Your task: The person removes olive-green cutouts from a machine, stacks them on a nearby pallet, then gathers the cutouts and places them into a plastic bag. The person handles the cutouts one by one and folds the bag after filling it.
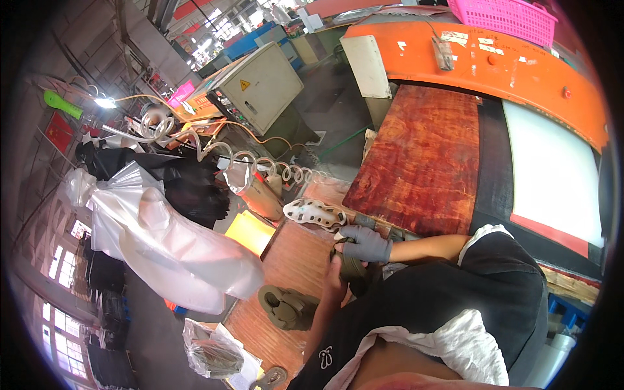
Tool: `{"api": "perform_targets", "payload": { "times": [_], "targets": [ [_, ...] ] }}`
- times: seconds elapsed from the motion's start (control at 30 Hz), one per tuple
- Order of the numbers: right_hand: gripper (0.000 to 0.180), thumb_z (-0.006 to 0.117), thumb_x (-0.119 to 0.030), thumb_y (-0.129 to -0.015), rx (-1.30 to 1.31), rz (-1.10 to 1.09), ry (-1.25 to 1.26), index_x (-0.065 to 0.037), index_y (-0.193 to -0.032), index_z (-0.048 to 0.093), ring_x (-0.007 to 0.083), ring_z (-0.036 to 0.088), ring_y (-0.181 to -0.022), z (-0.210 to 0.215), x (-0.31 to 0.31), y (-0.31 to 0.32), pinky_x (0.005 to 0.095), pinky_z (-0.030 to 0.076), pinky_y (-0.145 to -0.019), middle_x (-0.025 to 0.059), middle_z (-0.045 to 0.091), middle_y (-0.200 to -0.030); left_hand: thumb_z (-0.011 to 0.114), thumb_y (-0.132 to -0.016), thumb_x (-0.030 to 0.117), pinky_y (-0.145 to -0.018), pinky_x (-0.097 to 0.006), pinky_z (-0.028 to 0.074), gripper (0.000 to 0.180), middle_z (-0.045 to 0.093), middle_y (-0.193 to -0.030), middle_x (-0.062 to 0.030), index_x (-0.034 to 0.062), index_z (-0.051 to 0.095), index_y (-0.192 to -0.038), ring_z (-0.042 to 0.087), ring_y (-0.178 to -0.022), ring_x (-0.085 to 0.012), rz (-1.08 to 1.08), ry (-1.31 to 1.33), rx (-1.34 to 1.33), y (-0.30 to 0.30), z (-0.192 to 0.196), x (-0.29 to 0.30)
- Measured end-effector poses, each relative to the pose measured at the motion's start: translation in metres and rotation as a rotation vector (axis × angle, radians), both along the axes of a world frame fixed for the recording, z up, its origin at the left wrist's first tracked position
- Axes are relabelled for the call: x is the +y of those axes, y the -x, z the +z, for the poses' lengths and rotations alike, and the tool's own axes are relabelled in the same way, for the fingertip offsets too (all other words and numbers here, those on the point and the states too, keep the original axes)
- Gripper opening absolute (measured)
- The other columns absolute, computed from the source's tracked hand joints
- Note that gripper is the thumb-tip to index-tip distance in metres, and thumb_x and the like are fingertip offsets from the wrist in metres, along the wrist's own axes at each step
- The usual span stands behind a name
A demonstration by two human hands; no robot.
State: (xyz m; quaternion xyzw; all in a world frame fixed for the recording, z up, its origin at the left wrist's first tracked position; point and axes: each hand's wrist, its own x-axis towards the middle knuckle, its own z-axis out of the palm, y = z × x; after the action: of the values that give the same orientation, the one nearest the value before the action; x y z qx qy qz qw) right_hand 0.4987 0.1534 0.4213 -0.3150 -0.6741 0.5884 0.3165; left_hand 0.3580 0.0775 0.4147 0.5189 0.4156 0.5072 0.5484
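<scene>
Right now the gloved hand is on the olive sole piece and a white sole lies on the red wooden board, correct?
Not quite. The gloved right hand is on the olive sole piece, but the head view shows the white sole lying on the brown bench, beside the red wooden board.

Sole (316, 213) on bench (286, 260) behind hands, stacked soles (288, 307) left, plastic bag (175, 244) further left

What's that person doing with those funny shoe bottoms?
A person at a wooden workbench is holding an olive-green shoe sole in both hands. The right hand, in a grey glove, grips it from above, and the left hand holds it from below. A white sole lies on the bench just beyond the hands, and a small pile of olive soles sits nearer the bench's front. A big clear plastic bag hangs off to the left.
</scene>
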Motion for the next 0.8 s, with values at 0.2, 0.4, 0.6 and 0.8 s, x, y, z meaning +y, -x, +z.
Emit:
{"api": "perform_targets", "payload": {
  "times": [0.2, 0.4, 0.6, 0.8],
  "targets": [
    [0.043, 0.058, -0.034, -0.083, 0.015, 0.021, -0.124, -0.006, -0.115, 0.051, 0.0165, 0.055, -0.044, -0.01, -0.003, 0.003, 0.0272, 0.046, -0.04, 0.0124, 0.058, -0.095, 0.035, -0.094, 0.031, -0.077, -0.033, 0.046, 0.04, 0.061, -0.093, -0.0133, -0.0017, 0.051, -0.111, 0.059, -0.082, -0.0221, -0.252, 0.034, -0.223, 0.005, -0.005, 0.011],
    [0.046, 0.06, -0.034, -0.082, -0.01, 0.051, -0.082, -0.005, -0.117, 0.05, 0.015, 0.054, -0.045, -0.012, -0.004, 0.002, 0.0266, 0.046, -0.039, 0.0131, 0.058, -0.095, 0.031, -0.095, 0.023, -0.077, -0.031, 0.045, 0.036, 0.061, -0.088, -0.0112, -0.0019, 0.056, -0.102, 0.058, -0.082, -0.0201, -0.101, -0.187, 0.232, -0.002, 0.008, 0.007],
    [0.044, 0.059, -0.033, -0.083, 0.049, 0.064, -0.036, -0.005, -0.116, 0.051, 0.0133, 0.054, -0.044, -0.003, -0.011, -0.002, 0.0256, 0.045, -0.04, 0.0114, 0.056, -0.087, 0.035, -0.096, 0.025, -0.075, -0.03, 0.048, 0.036, 0.059, -0.095, -0.0138, -0.0009, 0.039, -0.12, 0.06, -0.084, -0.0196, 0.028, -0.212, 0.326, -0.001, 0.002, -0.012],
    [0.047, 0.052, -0.029, -0.085, 0.053, 0.195, 0.013, -0.005, -0.124, 0.042, 0.0139, 0.053, -0.042, 0.013, -0.01, -0.002, 0.0265, 0.044, -0.039, 0.01, 0.055, -0.077, 0.04, -0.091, 0.014, -0.082, -0.037, 0.049, 0.058, 0.042, -0.123, -0.0168, 0.0068, 0.01, -0.141, 0.055, -0.099, -0.0237, -0.009, -0.299, 0.218, 0.01, -0.014, -0.004]
  ]
}}
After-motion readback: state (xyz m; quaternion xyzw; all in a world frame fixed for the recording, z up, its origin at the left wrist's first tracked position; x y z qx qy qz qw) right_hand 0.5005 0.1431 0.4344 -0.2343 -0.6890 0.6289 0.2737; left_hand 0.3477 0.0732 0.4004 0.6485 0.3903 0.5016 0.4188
